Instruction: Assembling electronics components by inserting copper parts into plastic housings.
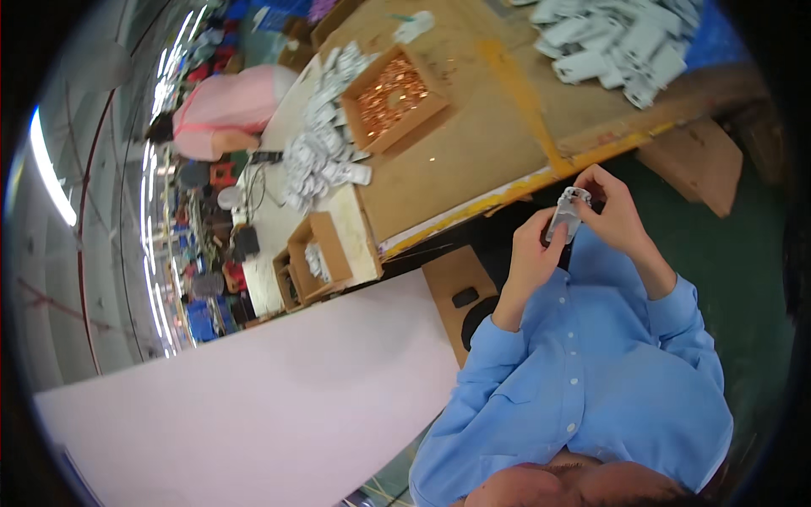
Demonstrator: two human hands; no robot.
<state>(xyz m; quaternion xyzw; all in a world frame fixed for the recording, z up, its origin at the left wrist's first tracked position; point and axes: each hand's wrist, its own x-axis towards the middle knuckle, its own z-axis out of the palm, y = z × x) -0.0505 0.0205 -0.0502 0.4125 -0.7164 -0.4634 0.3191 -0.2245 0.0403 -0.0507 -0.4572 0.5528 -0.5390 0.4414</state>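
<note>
Between my two hands, just off the table's front edge, is a small white plastic housing (565, 213) with a rounded upper end. My left hand (536, 252) grips its lower left side, the thumb lying on its face. At the upper right, my right hand (612, 211) has its thumb pressed on the rounded end and its fingers curled behind. What the right fingertips may hold besides the housing is too small to make out. A pile of similar white plastic parts (612, 42) lies on the table at the far right.
The brown tabletop (473, 118) has a yellow-taped edge. On it stands a cardboard box (397, 133) of small copper-coloured pieces, beside another heap of white parts (317, 160). A smaller carton (329, 245) sits nearer. A white panel (253, 406) fills the lower left. A person in pink (228, 110) bends over farther back.
</note>
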